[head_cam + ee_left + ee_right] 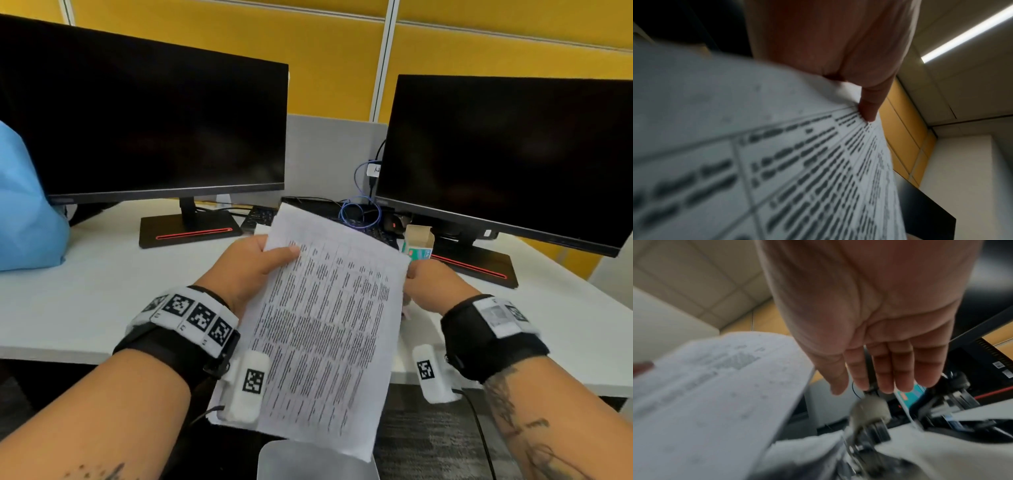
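Observation:
A printed sheet of paper [325, 325] full of dense text rows is held up above the white desk's front edge. My left hand [281, 255] grips its upper left edge, thumb on top and fingers hidden behind it. The left wrist view shows the paper [777, 162] close up, with the left hand [867, 107] pinching the sheet at its edge. My right hand [428, 284] hovers at the sheet's right edge, its fingertips hidden behind the paper. Seen from the right wrist, the right hand [879, 378] has straight fingers that hold nothing, slightly apart from the paper [715, 394].
Two dark monitors [144, 120] [507, 154] stand at the back of the desk [85, 291]. A small open carton [418, 243] sits by the right monitor's base, with a keyboard [260, 216] and blue cable [359, 212] between them. A blue bag [24, 212] lies left.

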`<action>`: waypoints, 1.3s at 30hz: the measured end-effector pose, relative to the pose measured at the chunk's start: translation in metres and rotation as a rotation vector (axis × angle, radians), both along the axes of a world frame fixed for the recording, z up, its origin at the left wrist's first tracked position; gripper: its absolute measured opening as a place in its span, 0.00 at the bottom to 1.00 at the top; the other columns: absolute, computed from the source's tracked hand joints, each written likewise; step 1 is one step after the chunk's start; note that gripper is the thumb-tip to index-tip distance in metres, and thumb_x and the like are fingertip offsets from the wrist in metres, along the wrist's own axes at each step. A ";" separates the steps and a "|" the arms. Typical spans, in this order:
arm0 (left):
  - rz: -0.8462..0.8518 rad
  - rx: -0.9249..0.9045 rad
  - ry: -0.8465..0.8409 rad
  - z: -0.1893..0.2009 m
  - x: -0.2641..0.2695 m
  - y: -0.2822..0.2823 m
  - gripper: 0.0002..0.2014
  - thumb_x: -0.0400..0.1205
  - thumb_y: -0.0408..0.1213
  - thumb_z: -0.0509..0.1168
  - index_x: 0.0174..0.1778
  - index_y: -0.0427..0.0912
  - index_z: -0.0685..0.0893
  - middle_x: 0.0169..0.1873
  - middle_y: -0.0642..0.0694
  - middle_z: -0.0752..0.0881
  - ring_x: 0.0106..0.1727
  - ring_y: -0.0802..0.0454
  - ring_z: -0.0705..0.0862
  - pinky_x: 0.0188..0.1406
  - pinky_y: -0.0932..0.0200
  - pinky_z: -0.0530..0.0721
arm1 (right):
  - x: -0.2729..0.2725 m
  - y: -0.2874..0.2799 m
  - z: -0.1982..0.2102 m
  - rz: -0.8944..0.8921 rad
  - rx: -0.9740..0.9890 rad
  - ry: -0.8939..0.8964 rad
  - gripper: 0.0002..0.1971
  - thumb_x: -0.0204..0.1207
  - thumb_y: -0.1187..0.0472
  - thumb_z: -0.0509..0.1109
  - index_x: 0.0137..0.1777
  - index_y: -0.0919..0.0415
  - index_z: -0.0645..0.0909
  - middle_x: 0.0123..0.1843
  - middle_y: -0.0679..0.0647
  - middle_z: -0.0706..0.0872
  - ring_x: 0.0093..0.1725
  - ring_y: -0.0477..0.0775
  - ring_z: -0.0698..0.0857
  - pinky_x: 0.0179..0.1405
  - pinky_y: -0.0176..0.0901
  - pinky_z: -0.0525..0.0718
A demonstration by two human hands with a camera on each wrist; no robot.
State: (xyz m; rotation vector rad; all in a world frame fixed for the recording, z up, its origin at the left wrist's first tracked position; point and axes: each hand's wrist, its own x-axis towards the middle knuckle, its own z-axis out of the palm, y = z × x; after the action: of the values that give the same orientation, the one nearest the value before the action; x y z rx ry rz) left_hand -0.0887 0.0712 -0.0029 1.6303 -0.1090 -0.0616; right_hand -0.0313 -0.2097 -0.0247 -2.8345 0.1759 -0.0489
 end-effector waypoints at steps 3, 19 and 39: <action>-0.031 0.018 -0.003 -0.010 -0.001 -0.001 0.11 0.83 0.34 0.67 0.61 0.43 0.83 0.50 0.40 0.92 0.51 0.40 0.91 0.57 0.36 0.87 | 0.009 0.009 -0.008 0.059 -0.095 0.044 0.24 0.84 0.54 0.61 0.79 0.59 0.70 0.76 0.59 0.76 0.74 0.61 0.75 0.71 0.50 0.75; -0.071 0.046 -0.051 -0.025 -0.009 0.008 0.11 0.86 0.35 0.63 0.62 0.43 0.85 0.52 0.42 0.92 0.53 0.43 0.91 0.58 0.39 0.86 | 0.020 0.019 -0.010 -0.013 -0.208 0.137 0.19 0.87 0.52 0.58 0.64 0.67 0.80 0.60 0.61 0.85 0.59 0.59 0.84 0.60 0.46 0.83; -0.070 0.338 -0.123 -0.009 -0.014 -0.017 0.08 0.85 0.41 0.65 0.53 0.44 0.88 0.44 0.45 0.93 0.45 0.46 0.92 0.54 0.39 0.88 | -0.020 0.048 0.059 0.112 0.936 -0.367 0.26 0.74 0.44 0.71 0.67 0.57 0.75 0.55 0.55 0.81 0.51 0.54 0.81 0.38 0.43 0.79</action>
State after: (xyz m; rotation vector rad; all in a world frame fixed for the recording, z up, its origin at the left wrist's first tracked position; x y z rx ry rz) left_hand -0.1024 0.0545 -0.0120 1.9674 -0.2615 -0.0350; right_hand -0.0509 -0.1621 0.0340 -1.8566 -0.0417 -0.3561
